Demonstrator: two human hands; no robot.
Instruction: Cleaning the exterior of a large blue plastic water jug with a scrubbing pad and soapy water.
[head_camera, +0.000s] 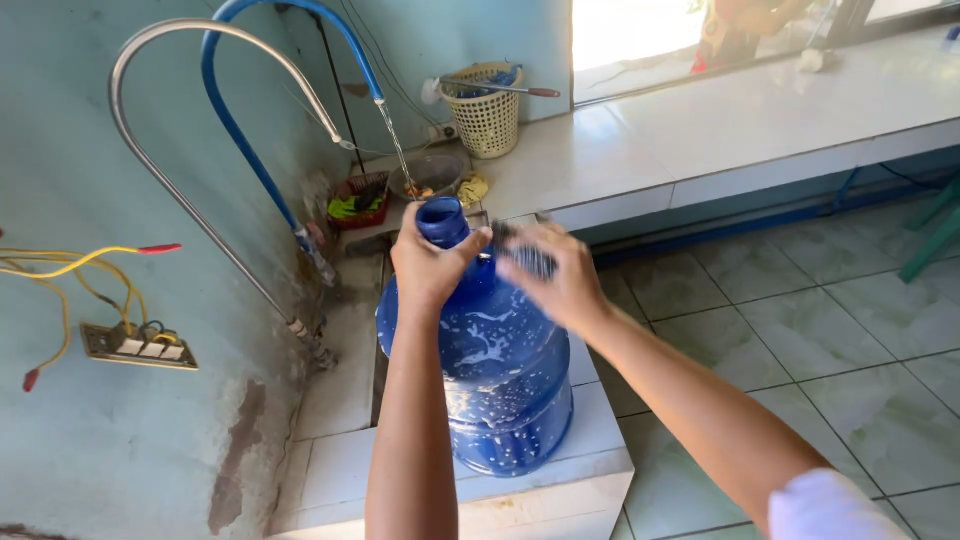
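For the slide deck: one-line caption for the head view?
Left hand grips the neck of a soapy blue water jug on a tiled ledge; blurred right hand beside it.

Glossy blue plastic jug; shiny metal pipe; woven plastic basket; glazed tiles.

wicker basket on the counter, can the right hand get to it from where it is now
Probably yes: the right hand is at the blue bottle's shoulder, and the counter between it and the wicker basket looks unobstructed.

A curved steel pipe and a blue hose arch over a white tiled counter. A cream plastic basket stands there; yellow wires hang on the wall.
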